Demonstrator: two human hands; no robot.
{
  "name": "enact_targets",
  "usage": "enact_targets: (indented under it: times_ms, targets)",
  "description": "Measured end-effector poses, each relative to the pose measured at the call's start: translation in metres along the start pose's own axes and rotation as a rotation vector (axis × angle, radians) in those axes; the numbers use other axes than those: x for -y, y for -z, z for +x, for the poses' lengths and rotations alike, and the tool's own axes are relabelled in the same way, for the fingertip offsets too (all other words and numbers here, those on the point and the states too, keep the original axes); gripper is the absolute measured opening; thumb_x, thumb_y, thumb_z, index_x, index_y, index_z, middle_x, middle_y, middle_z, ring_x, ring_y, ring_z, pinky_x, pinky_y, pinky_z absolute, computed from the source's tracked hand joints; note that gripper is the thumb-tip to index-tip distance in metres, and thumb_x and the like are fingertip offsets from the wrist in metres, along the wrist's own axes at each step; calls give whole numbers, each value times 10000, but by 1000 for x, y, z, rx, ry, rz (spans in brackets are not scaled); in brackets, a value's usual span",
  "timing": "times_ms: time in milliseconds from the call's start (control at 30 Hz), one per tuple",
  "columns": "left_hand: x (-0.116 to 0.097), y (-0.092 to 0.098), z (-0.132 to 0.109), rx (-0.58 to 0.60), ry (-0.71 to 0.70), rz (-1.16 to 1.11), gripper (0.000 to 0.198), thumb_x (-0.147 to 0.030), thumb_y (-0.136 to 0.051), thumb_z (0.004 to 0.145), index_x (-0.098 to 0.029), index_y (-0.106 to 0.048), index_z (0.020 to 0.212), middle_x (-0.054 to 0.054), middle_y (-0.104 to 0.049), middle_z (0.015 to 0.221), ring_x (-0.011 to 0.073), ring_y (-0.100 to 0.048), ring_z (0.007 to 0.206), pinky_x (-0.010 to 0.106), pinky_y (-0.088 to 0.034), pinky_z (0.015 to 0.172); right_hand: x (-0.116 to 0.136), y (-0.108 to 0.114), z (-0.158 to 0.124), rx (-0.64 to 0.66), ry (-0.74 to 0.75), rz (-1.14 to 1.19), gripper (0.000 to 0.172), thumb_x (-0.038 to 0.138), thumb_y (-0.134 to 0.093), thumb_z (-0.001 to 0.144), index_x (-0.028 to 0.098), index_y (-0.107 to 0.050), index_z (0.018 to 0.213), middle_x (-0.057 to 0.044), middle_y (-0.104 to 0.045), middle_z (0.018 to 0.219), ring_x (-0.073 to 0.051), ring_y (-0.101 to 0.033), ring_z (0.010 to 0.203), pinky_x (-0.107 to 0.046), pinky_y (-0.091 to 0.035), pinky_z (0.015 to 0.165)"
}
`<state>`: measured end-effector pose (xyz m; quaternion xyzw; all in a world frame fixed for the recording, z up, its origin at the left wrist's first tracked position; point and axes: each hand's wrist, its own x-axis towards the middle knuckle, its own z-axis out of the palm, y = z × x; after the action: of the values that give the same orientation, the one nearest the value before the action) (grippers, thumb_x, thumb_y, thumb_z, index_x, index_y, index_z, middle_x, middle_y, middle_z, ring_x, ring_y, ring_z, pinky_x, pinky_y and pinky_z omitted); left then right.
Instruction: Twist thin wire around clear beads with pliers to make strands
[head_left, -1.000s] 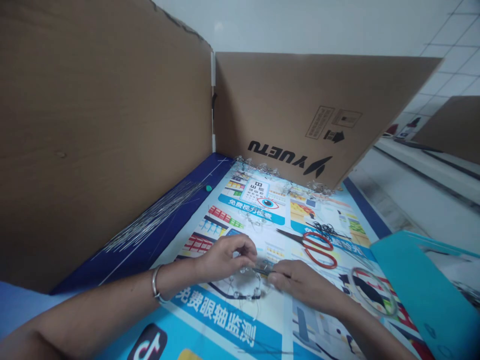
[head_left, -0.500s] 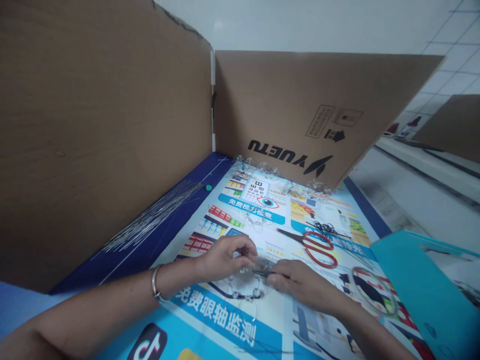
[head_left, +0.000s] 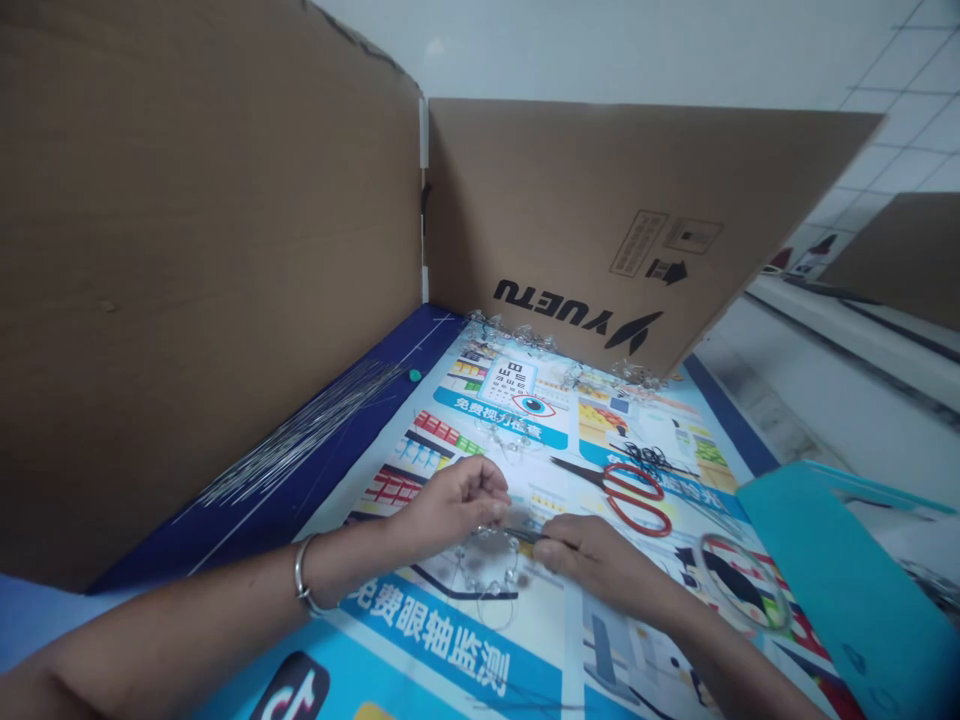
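Note:
My left hand (head_left: pixel 450 505) is curled in a pinch on a string of clear beads on thin wire (head_left: pixel 487 570) that hangs down in a loop over the printed poster (head_left: pixel 465 640). A silver bangle sits on that wrist. My right hand (head_left: pixel 592 560) is closed around a small dark pliers-like tool (head_left: pixel 521 535) whose tip points left and meets the bead string at my left fingertips. Both hands hover low over the poster, almost touching each other.
Red-handled scissors (head_left: pixel 634 497) lie just behind my right hand. A fan of thin wires (head_left: pixel 300 435) lies at the left by the cardboard wall (head_left: pixel 187 250). Clear beads (head_left: pixel 525 335) line the back cardboard panel. A teal folder (head_left: pixel 840 570) lies at the right.
Both hands have shifted slightly, staying together on the bead string; the beaded loop now hangs a bit lower and more open below my fingers.

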<state>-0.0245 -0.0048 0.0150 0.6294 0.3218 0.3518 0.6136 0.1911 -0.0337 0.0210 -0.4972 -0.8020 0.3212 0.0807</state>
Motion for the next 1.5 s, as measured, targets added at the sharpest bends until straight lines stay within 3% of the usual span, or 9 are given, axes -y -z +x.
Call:
enact_targets:
  times_ms: [300, 533, 667, 1500]
  targets:
    - [-2, -5, -6, 96, 114, -127, 203, -323, -584, 769, -130, -523, 747, 8, -600, 629, 97, -555, 591, 217, -426, 586, -9, 1, -1, -1, -53, 219, 415, 494, -358, 865, 172, -487, 637, 26, -444, 615, -104, -396, 581, -209, -316, 551]
    - [1, -7, -4, 22, 216, 22, 133, -256, -555, 719, -125, -552, 695, -16, -569, 625, 40, -455, 372, 167, -354, 373, -8, -2, -2, -38, -49, 132, 392, 455, -372, 869, 176, -453, 605, 28, -440, 615, -102, -407, 577, -209, -308, 534]
    - [4, -9, -5, -17, 177, 86, 70, -194, -541, 696, -132, -537, 664, -45, -507, 563, 44, -454, 387, 159, -360, 383, -8, -5, 0, -107, -22, 7, 377, 428, -375, 876, 178, -440, 602, 23, -455, 628, -107, -434, 592, -216, -307, 542]
    - [3, -9, -3, -16, 168, 5, 69, -199, -554, 705, -139, -574, 734, -45, -513, 593, 54, -492, 436, 174, -365, 429, -9, 1, -4, -28, 6, 82, 383, 452, -361, 878, 178, -454, 628, 26, -453, 637, -103, -425, 590, -206, -305, 537]
